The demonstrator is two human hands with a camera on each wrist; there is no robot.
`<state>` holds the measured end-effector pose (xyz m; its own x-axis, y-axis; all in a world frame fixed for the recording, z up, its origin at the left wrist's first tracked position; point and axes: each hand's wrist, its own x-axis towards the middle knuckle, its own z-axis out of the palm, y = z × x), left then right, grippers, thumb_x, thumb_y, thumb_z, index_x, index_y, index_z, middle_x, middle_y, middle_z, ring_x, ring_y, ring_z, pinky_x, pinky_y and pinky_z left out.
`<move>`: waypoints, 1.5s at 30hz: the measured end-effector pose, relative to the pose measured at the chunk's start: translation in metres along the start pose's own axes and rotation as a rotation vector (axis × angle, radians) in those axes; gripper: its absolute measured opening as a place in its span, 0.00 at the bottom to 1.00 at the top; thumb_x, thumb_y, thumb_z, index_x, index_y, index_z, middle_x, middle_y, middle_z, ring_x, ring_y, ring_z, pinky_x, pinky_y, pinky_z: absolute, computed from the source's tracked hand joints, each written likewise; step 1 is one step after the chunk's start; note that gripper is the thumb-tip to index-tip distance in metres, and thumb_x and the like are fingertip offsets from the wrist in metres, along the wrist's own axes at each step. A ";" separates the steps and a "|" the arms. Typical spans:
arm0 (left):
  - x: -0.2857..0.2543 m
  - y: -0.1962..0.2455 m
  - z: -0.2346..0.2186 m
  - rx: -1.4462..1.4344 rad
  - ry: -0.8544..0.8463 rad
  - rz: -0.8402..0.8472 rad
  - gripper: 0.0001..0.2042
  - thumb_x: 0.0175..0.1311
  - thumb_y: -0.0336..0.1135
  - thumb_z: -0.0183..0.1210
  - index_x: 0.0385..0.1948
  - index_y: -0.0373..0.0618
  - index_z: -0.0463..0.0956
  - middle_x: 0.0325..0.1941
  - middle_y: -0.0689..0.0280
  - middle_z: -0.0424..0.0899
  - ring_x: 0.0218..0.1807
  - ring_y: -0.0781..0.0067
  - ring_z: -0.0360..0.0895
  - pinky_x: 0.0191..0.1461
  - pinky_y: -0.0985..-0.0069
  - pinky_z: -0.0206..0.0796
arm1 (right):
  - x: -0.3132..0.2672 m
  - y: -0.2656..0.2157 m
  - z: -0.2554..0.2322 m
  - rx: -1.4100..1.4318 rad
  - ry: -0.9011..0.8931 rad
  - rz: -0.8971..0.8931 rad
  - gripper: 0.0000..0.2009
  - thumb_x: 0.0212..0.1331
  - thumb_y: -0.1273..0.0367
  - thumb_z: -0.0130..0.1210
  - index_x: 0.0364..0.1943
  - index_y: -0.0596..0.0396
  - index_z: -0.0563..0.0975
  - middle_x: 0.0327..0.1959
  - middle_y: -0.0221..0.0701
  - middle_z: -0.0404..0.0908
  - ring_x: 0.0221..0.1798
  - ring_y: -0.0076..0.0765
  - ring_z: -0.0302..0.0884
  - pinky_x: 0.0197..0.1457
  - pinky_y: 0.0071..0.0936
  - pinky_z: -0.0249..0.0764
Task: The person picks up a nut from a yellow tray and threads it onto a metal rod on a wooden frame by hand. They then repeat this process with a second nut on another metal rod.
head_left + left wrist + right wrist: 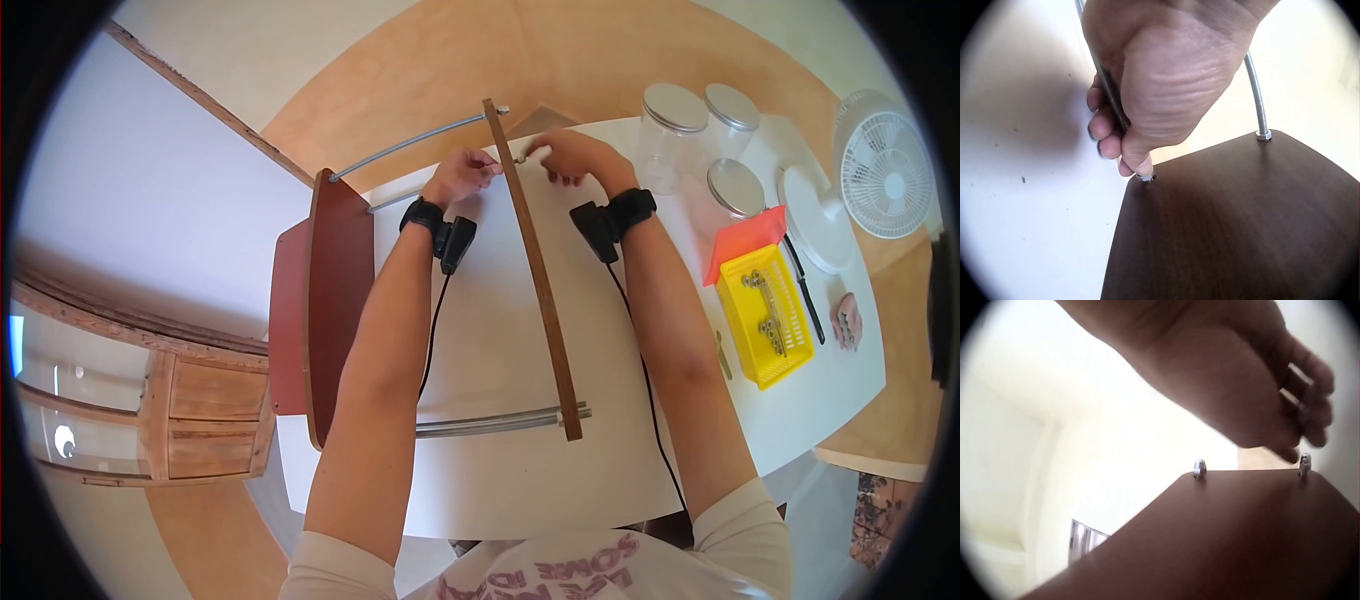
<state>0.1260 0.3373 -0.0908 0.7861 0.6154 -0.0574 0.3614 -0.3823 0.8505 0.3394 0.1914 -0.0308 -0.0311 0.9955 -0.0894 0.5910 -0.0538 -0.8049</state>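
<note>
A dark brown wooden board [535, 260] stands on edge between my hands, joined by metal threaded rods [410, 145] to a red-brown board [340, 290] on the left. My left hand [465, 175] is on the inner side. In the left wrist view, its thumb and finger pinch a nut [1145, 178] where a rod [1109, 90] meets the board's corner; the rod runs past the palm. My right hand [580, 157] is on the outer side, fingers loosely bent, thumb tip right by a domed nut [1305, 464] on the rod end. A second domed nut [1199, 467] sits beside it.
To the right are lidded clear jars [672, 135], a white fan [885, 170], a red sheet [740, 240], and a yellow basket [738, 330] holding metal hardware. A black stick-like tool [805, 290] lies beside the basket. Black cables [640, 340] trail from both wrist cameras across the white table [480, 490].
</note>
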 end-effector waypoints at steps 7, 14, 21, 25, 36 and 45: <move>0.000 -0.002 0.001 -0.033 0.028 0.000 0.11 0.68 0.38 0.65 0.31 0.39 0.84 0.22 0.71 0.80 0.25 0.82 0.73 0.33 0.78 0.66 | -0.005 -0.002 0.002 -0.129 -0.023 0.086 0.26 0.60 0.77 0.45 0.64 0.50 0.76 0.29 0.34 0.84 0.26 0.32 0.80 0.29 0.31 0.79; 0.002 -0.004 -0.001 -0.025 0.006 -0.012 0.11 0.69 0.38 0.64 0.31 0.40 0.84 0.22 0.71 0.80 0.26 0.83 0.73 0.32 0.79 0.65 | -0.007 0.002 -0.001 -0.204 -0.119 0.180 0.26 0.62 0.76 0.45 0.66 0.49 0.75 0.29 0.35 0.84 0.28 0.32 0.81 0.31 0.31 0.80; -0.003 0.002 0.002 -0.047 0.012 -0.013 0.11 0.69 0.38 0.64 0.32 0.39 0.84 0.22 0.71 0.79 0.26 0.82 0.73 0.32 0.79 0.66 | -0.002 0.003 0.007 -0.065 -0.097 0.113 0.25 0.63 0.75 0.47 0.66 0.49 0.74 0.28 0.35 0.83 0.27 0.32 0.81 0.31 0.32 0.80; -0.001 0.001 0.000 0.012 0.004 -0.035 0.11 0.69 0.38 0.64 0.32 0.38 0.84 0.22 0.71 0.79 0.26 0.82 0.73 0.33 0.78 0.66 | 0.009 0.014 0.015 -0.003 0.072 0.036 0.16 0.65 0.70 0.53 0.57 0.52 0.79 0.27 0.35 0.83 0.25 0.32 0.80 0.30 0.31 0.78; -0.001 -0.004 0.001 -0.058 0.015 0.012 0.09 0.69 0.36 0.64 0.33 0.39 0.84 0.22 0.70 0.80 0.26 0.82 0.74 0.33 0.79 0.67 | 0.029 0.037 0.047 -0.238 0.376 -0.154 0.12 0.64 0.61 0.60 0.39 0.56 0.83 0.37 0.44 0.86 0.46 0.51 0.84 0.48 0.45 0.76; -0.015 0.016 0.002 -0.052 0.011 0.001 0.07 0.68 0.32 0.62 0.34 0.39 0.85 0.26 0.69 0.83 0.28 0.81 0.77 0.34 0.79 0.70 | 0.024 0.026 0.037 -0.159 0.283 0.072 0.16 0.66 0.58 0.56 0.40 0.58 0.84 0.37 0.46 0.86 0.42 0.51 0.84 0.48 0.43 0.78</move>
<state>0.1214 0.3209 -0.0769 0.7807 0.6227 -0.0515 0.3343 -0.3466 0.8764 0.3238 0.2111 -0.0758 0.2276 0.9729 0.0415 0.7025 -0.1345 -0.6989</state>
